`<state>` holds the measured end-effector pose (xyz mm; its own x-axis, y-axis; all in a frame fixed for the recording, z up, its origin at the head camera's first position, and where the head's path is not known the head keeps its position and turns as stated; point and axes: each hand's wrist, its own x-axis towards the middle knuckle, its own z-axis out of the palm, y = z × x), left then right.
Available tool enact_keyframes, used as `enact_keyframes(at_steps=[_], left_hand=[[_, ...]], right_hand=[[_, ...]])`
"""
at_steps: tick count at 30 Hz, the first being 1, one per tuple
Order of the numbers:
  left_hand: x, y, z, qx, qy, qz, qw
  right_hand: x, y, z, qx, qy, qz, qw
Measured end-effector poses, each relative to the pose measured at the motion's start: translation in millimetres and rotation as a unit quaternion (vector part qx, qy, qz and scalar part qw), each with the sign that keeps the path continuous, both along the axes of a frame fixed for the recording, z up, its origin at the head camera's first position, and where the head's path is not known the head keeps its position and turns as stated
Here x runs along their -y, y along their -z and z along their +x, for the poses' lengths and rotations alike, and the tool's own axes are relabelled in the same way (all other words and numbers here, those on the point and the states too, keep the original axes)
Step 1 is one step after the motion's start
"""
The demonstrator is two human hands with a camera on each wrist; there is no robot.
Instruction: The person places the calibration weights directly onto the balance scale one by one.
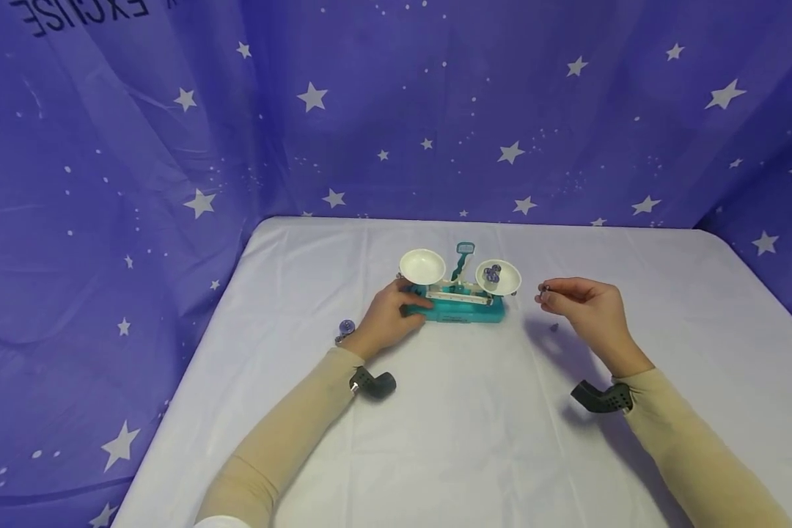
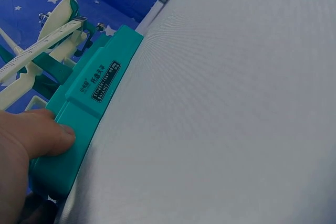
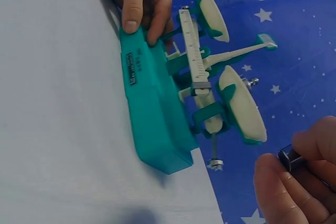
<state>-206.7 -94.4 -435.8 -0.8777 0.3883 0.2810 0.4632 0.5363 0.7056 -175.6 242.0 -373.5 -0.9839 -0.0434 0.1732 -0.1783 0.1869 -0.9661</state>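
A teal tray balance [image 1: 468, 312] with a ruled white beam stands on the table. My left hand [image 1: 386, 319] holds its base at the left end, the thumb on the front side in the left wrist view. The left pan [image 1: 422, 267] is bare, while several small shiny metal weights [image 1: 492, 274] sit in the right pan [image 1: 511, 282]. To the right of that pan, my right hand [image 1: 587, 308] pinches a small metal weight [image 3: 289, 159] between thumb and fingertips, raised above the table. Its far end is partly hidden by the fingers.
One small metal piece [image 1: 554, 327] lies on the white tablecloth [image 1: 462, 440] below the right hand. Larger shiny metal weights [image 1: 347, 328] lie beside the left wrist. A purple star-patterned curtain [image 1: 449, 110] rises behind the table's far edge.
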Motion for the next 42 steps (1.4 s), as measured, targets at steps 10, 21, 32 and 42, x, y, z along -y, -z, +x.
enact_keyframes(at_steps=[10, 21, 32, 42], left_hand=[[-0.1, -0.4, -1.4, -0.004, 0.0, 0.004, 1.0], [12.6, -1.1, 6.6, 0.003, -0.011, -0.002, 0.9999], [3.9, -0.4, -1.2, 0.005, -0.009, -0.002, 0.9999], [5.3, -0.3, -5.3, 0.011, 0.008, -0.019, 0.9997]], right_hand=[[1, -14.3, -7.5, 0.01, -0.01, 0.026, 0.9996], [17, -19.3, -13.3, 0.012, -0.017, 0.01, 0.9997], [20, -34.9, -31.1, 0.014, -0.001, 0.042, 0.999], [39, -39.0, -40.3, 0.002, 0.007, 0.098, 0.9952]])
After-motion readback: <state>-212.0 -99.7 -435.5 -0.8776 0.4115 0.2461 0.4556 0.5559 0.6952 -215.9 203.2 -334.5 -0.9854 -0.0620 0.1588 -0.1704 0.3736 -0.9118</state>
